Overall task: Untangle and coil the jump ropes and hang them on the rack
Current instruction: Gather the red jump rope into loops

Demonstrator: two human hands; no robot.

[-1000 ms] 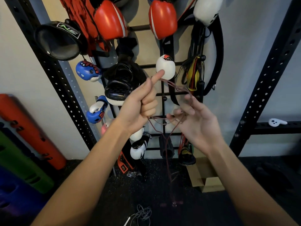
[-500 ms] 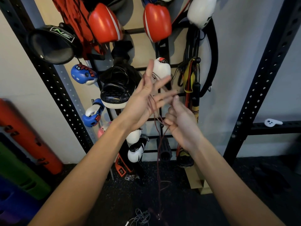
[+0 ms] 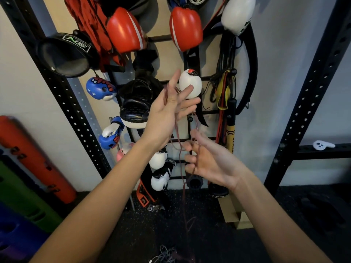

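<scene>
The left hand (image 3: 169, 112) is spreading its fingers wide and straight, likely as a former for the thin dark-red jump rope (image 3: 183, 190) draping over them. Below, the right hand (image 3: 214, 162) is guiding the strand through half-curled fingers; whether they are pinching it, I cannot tell. The tail is trailing to the black rubber floor (image 3: 133, 234).

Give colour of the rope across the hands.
Dark maroon; the rope shows best in the head view.

left hand (image 3: 165, 118) raised, right hand (image 3: 213, 165) lower, splayed
</scene>
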